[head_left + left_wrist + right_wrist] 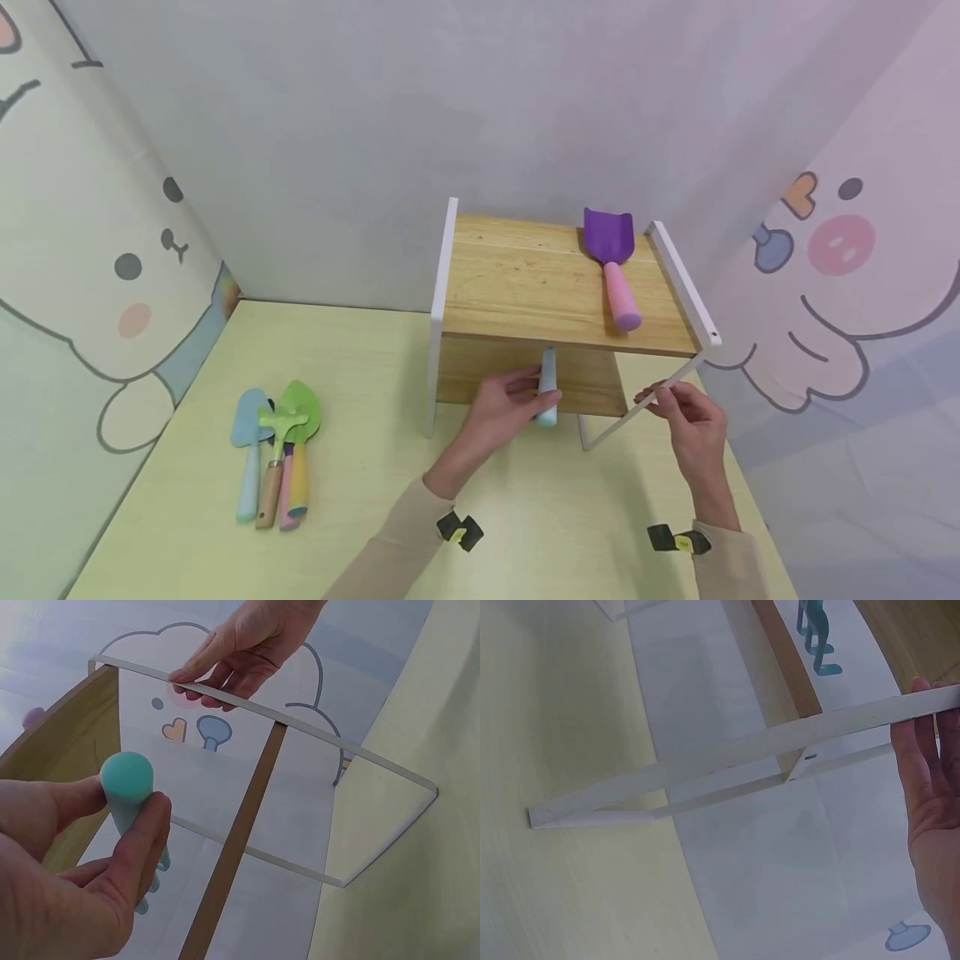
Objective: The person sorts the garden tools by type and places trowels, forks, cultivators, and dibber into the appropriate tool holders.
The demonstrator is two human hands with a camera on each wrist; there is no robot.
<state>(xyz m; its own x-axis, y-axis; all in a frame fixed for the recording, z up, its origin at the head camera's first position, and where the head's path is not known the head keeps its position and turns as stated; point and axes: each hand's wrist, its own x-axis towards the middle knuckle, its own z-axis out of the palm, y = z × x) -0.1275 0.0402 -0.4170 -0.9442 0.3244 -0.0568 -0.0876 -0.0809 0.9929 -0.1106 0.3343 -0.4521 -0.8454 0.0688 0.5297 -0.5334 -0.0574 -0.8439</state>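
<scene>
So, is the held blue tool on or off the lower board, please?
Off: the left hand pinches its handle; the right wrist view shows its prongs clear of the lower board.

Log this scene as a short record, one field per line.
Left hand: the left hand grips a light-blue-handled tool
Tool head: curved teal prongs, between the upper and lower boards
Right hand: the right hand holds the white side frame of the shelf
Upper board: purple scoop with pink handle
Table, left of shelf: blue trowel, green fork, green trowel, pink-handled tool
Unclear: the pink-handled tool's head, mostly covered
</scene>
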